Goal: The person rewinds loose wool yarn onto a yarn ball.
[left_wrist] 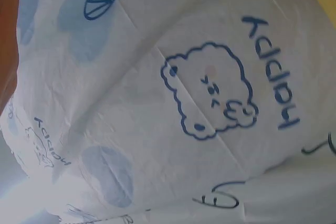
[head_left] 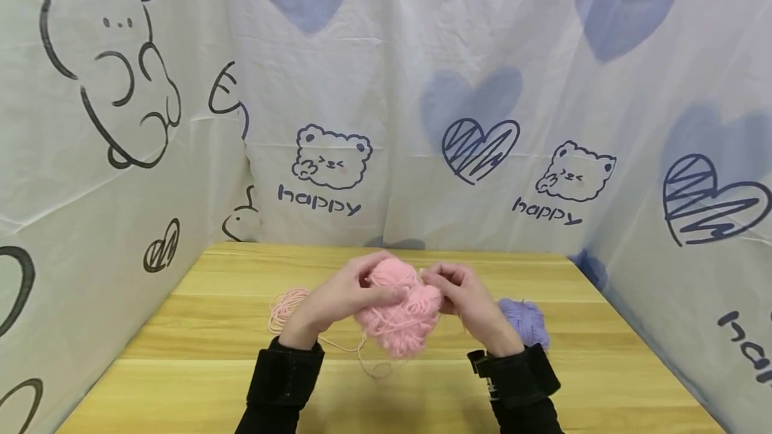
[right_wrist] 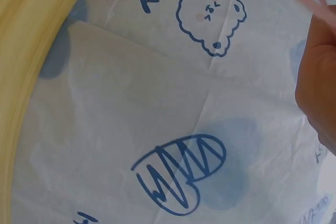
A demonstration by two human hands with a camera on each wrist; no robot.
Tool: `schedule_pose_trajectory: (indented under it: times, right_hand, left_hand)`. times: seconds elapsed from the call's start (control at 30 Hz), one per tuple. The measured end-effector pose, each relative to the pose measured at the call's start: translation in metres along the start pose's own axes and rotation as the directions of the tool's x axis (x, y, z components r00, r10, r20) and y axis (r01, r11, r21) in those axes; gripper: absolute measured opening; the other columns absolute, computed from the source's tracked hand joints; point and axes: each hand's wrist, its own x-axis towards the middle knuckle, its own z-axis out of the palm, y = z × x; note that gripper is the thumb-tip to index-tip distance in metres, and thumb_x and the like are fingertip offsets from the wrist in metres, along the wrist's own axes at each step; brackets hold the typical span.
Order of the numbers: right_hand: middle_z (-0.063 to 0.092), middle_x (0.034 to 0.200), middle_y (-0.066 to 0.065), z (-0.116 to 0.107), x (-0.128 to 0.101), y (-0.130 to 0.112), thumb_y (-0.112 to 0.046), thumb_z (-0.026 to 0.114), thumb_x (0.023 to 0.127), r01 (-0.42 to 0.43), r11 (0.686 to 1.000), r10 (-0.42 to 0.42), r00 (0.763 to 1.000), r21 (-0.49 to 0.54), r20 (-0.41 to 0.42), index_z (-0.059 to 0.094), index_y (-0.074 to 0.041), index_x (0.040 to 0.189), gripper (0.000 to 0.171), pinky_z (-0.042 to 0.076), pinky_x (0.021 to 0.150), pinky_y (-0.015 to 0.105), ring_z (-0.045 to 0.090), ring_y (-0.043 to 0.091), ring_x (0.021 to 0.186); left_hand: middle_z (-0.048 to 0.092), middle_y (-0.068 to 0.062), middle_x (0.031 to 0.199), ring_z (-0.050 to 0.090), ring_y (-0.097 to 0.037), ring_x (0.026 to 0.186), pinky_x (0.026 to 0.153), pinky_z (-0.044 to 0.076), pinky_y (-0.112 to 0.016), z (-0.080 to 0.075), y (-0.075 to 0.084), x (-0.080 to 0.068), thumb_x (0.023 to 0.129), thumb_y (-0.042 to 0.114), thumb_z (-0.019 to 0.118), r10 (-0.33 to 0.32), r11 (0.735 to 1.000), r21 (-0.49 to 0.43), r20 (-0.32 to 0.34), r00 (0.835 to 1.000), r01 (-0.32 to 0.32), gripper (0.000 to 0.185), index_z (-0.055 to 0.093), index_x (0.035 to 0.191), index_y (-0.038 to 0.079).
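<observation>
While the purple yarn ball [head_left: 526, 321] is lying just right, we are gripping the pink yarn bundle [head_left: 399, 317] with our left hand [head_left: 338, 300] and right hand [head_left: 464, 297], fingers curled

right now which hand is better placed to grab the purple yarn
Right. The right hand is just beside the purple yarn, which lies by that wrist. The left hand is across the pink yarn, farther off, and grips it.
</observation>
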Motion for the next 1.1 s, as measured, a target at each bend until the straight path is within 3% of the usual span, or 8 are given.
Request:
schedule_pose_trajectory:
  times: [0.1,0.23,0.37,0.47,0.63,0.73,0.9,1.1]
  right_hand:
    - [0.04,0.061,-0.007,0.001,-0.004,-0.006,-0.024,0.054,0.099,0.06,0.998,-0.061,0.998,-0.036,-0.02,0.058,-0.01,0.087,0.018,0.03,0.047,0.019,0.036,0.005,0.05]
    - [0.032,0.06,0.002,0.004,-0.013,-0.014,-0.019,0.05,0.101,0.171,0.979,-0.173,0.985,-0.11,-0.007,0.058,-0.002,0.098,0.02,0.02,0.047,0.032,0.028,0.017,0.051]
    - [0.035,0.059,0.002,0.012,-0.018,-0.021,-0.017,0.051,0.1,0.215,0.954,-0.214,0.976,-0.211,0.028,0.062,0.002,0.105,0.023,0.023,0.043,0.033,0.029,0.017,0.05]
    - [0.037,0.058,0.002,0.016,-0.018,-0.022,-0.017,0.053,0.099,0.23,0.932,-0.219,0.973,-0.28,0.069,0.066,0.0,0.104,0.022,0.027,0.043,0.032,0.031,0.015,0.049]
    - [0.039,0.059,-0.002,0.022,-0.012,-0.015,-0.018,0.055,0.098,0.192,0.925,-0.155,0.979,-0.327,0.136,0.07,-0.004,0.099,0.02,0.031,0.044,0.026,0.033,0.009,0.051]
    - [0.038,0.06,-0.003,0.024,-0.007,-0.01,-0.02,0.055,0.098,0.14,0.949,-0.097,0.982,-0.281,0.159,0.07,-0.001,0.1,0.024,0.03,0.047,0.026,0.032,0.01,0.052]
    - [0.055,0.064,-0.008,0.022,-0.003,-0.002,-0.018,0.056,0.097,0.104,0.975,-0.07,0.982,-0.196,0.173,0.068,0.007,0.104,0.028,0.032,0.053,0.023,0.032,0.012,0.052]
    - [0.073,0.09,-0.007,0.017,-0.002,0.001,-0.015,0.059,0.095,0.114,0.981,-0.078,0.974,-0.16,0.211,0.065,0.013,0.102,0.03,0.051,0.078,0.026,0.058,0.004,0.065]
  left_hand:
    - [0.062,-0.012,0.1,0.063,-0.019,0.079,0.068,0.058,-0.037,-0.002,-0.002,0.0,0.084,0.021,0.072,0.001,0.993,0.115,-0.052,0.999,0.005,0.039,0.058,0.12,0.017]
    - [0.063,-0.011,0.1,0.063,-0.017,0.079,0.068,0.058,-0.035,-0.003,-0.004,0.001,0.083,0.024,0.074,0.001,0.983,0.177,-0.222,0.975,0.039,0.039,0.057,0.117,0.017]
    - [0.062,-0.014,0.1,0.064,-0.019,0.078,0.066,0.058,-0.033,-0.003,-0.005,0.006,0.082,0.029,0.076,0.001,0.989,0.135,-0.446,0.895,0.066,0.043,0.053,0.113,0.012]
    - [0.061,-0.014,0.1,0.064,-0.019,0.078,0.067,0.059,-0.033,-0.002,-0.003,0.008,0.083,0.029,0.075,0.009,0.998,0.057,-0.547,0.837,0.027,0.044,0.048,0.112,0.009]
    - [0.057,-0.009,0.099,0.062,-0.016,0.08,0.07,0.058,-0.03,-0.001,0.005,0.007,0.089,0.024,0.069,0.037,0.987,-0.102,-0.604,0.796,-0.123,0.037,0.043,0.11,0.008]
    - [0.056,-0.007,0.101,0.06,-0.015,0.083,0.072,0.057,-0.027,0.001,0.007,0.007,0.09,0.02,0.067,0.066,0.969,-0.149,-0.611,0.789,-0.196,0.033,0.043,0.11,0.009]
    - [0.056,-0.007,0.107,0.06,-0.015,0.091,0.079,0.056,-0.028,0.002,0.008,0.005,0.092,0.015,0.063,0.091,0.952,-0.193,-0.561,0.823,-0.236,0.03,0.043,0.115,0.011]
    - [0.056,-0.005,0.108,0.06,-0.014,0.092,0.081,0.056,-0.027,0.0,0.009,0.003,0.094,0.012,0.061,0.098,0.945,-0.211,-0.545,0.833,-0.249,0.028,0.044,0.116,0.012]
